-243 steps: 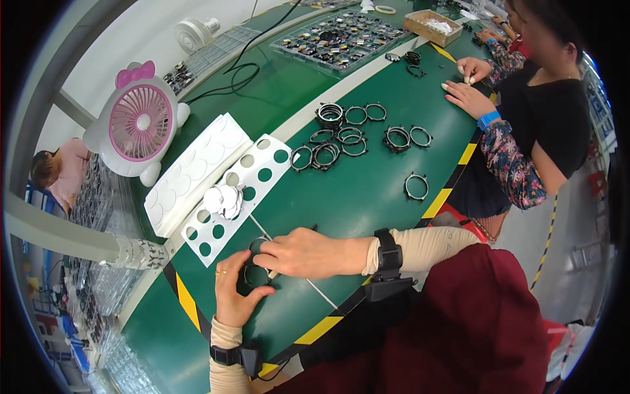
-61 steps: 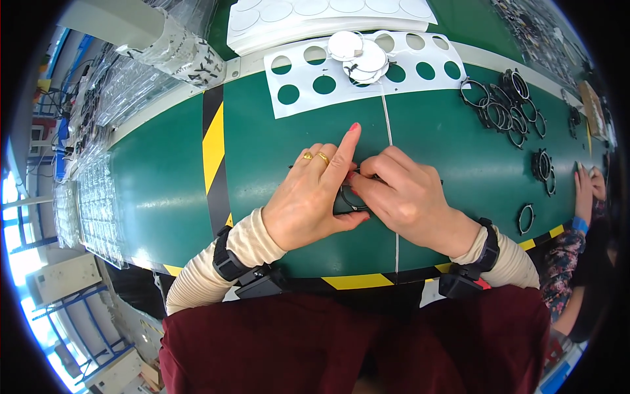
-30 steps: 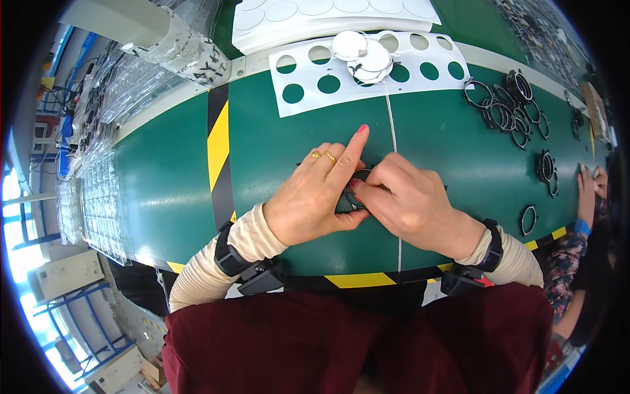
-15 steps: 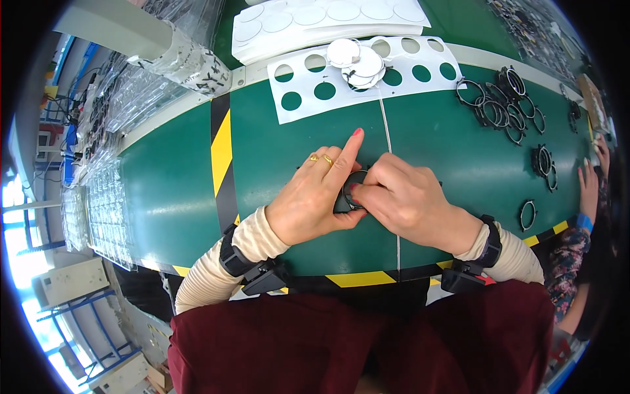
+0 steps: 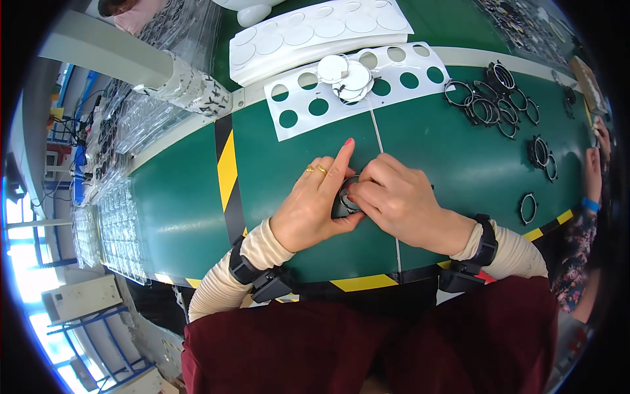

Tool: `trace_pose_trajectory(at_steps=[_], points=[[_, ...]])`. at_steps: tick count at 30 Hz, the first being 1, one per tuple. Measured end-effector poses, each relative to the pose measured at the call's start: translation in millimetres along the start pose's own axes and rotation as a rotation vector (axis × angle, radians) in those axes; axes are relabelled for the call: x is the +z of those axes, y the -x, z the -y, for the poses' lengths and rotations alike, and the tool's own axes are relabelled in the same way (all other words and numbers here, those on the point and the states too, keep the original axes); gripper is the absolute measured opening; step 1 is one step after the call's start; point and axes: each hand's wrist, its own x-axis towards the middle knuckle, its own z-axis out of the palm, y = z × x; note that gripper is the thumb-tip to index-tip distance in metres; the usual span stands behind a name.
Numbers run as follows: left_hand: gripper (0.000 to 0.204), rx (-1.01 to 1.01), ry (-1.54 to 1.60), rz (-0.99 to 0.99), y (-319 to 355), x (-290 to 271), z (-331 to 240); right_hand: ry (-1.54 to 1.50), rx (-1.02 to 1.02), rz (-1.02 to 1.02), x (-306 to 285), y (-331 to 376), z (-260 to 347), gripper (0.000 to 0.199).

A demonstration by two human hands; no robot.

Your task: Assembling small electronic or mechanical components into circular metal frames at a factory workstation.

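Observation:
On the green table in front of me lies a small round black ring (image 5: pixel 350 204), partly covered by my fingers. My left hand (image 5: pixel 314 202) curves around its left side, thumb at the near edge and index finger stretched out past the far edge. Two gold-coloured rings sit on its fingers. Over the ring's inside, my right hand (image 5: pixel 401 201) has thumb and fingers pinched together and pressed down. Whatever those fingertips hold is hidden. A grey surface shows inside the ring.
Beyond my hands lies a white die-cut sheet (image 5: pixel 298 125) with round holes, carrying loose white discs (image 5: pixel 356 77). Behind it is a stack of white sheets (image 5: pixel 289 56). Several black rings (image 5: pixel 485 110) lie to the right, near a co-worker's hand (image 5: pixel 592 172). A post (image 5: pixel 125 56) stands at left.
The view has shifted slightly, and a person in pink now shows at the upper left. Both hands stay at the black ring, with little change in their grip.

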Motion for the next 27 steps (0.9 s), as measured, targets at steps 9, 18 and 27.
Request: trace_pose_trajectory(at_steps=[9, 18, 27], points=[[0.106, -0.039, -0.053, 0.035, -2.8, -2.3, -6.8, -0.043, -0.190, 0.129, -16.5, -6.6, -13.8, 0.007], [0.106, -0.040, -0.025, 0.003, -7.6, -0.5, -7.5, 0.019, -0.021, 0.047, -9.6, -1.7, -7.4, 0.006], [0.105, -0.002, -0.032, 0.025, -10.3, 1.1, 2.1, 0.034, -0.100, 0.050, -5.3, -5.5, -20.4, 0.007]])
